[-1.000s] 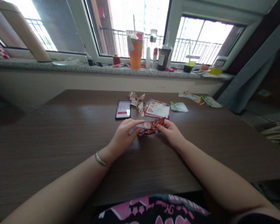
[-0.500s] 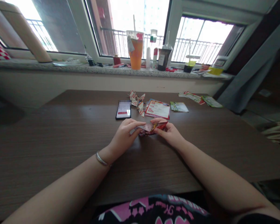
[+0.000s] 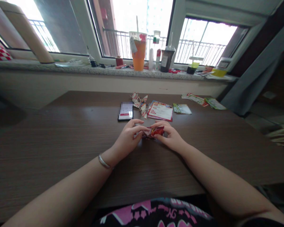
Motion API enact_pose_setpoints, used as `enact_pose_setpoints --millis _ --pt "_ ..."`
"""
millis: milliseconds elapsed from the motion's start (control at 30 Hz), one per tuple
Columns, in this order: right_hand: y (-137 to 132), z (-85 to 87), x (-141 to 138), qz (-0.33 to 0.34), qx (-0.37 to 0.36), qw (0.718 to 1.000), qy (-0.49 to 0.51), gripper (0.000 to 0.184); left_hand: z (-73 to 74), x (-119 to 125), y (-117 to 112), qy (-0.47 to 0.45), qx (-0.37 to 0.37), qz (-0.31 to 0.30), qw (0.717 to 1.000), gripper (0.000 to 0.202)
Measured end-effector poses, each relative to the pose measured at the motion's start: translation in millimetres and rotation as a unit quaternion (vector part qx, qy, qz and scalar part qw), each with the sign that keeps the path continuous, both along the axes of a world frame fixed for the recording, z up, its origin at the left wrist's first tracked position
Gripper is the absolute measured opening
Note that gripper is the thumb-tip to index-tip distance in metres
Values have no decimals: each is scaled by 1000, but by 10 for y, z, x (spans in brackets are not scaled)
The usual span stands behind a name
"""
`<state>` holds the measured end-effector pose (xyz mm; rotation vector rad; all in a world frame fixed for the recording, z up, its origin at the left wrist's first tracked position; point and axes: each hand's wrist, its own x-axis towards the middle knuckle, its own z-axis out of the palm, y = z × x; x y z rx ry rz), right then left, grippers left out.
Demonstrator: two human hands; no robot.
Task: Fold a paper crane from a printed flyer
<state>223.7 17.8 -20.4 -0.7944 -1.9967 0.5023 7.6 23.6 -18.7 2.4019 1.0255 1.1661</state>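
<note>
Between my two hands is a small piece of red and yellow printed paper (image 3: 158, 130), folded and creased, low over the brown table (image 3: 85, 142). My left hand (image 3: 127, 135) grips its left end, fingertips lying on the top and the thumb at the near side. On the right end, my right hand (image 3: 169, 136) has thumb and fingers closed around the paper. Fingers partly cover the folds. Just beyond my hands lies a stack of printed sheets (image 3: 160, 111) with red borders. Folded red-and-white paper shapes (image 3: 140, 103) sit left of it, beside a phone (image 3: 126, 112) with its screen lit.
Toward the right back are a small stack of green-and-white cards (image 3: 182, 109), red-and-white strips (image 3: 197, 99) and a green printed sheet (image 3: 215, 103). Along the windowsill (image 3: 71, 68) stand an orange drink cup (image 3: 138, 53), a dark drink cup (image 3: 166, 60) and several bottles.
The raised right flap of the paper has come down, and the piece looks more compact. My right hand has shifted slightly left, bringing both hands closer together.
</note>
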Motion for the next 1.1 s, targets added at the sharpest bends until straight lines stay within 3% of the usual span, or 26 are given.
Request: enact_pose_setpoints --millis 133,267,367,467,600,800,1100 --pt "26 -50 -7 -38 19 999 -10 13 11 25 -23 -1 -7 -1 1000 26" --pt "-24 -13 -18 -88 51 992 -76 11 -30 32 -17 -2 -6 59 998 37" --pt "-60 30 -12 -124 86 979 -134 11 -53 7 7 41 -11 86 995 27" --pt "-62 48 3 -65 92 973 -200 15 -60 -37 47 92 11 89 992 16" --pt "-55 36 6 32 36 958 -282 22 -99 -93 118 136 20 76 988 13" --pt "-66 16 -11 37 -6 957 -289 25 -192 -85 167 111 -64 70 989 19" --pt "-112 65 -63 41 -18 950 -310 19 -224 -28 161 135 -70 46 987 16"
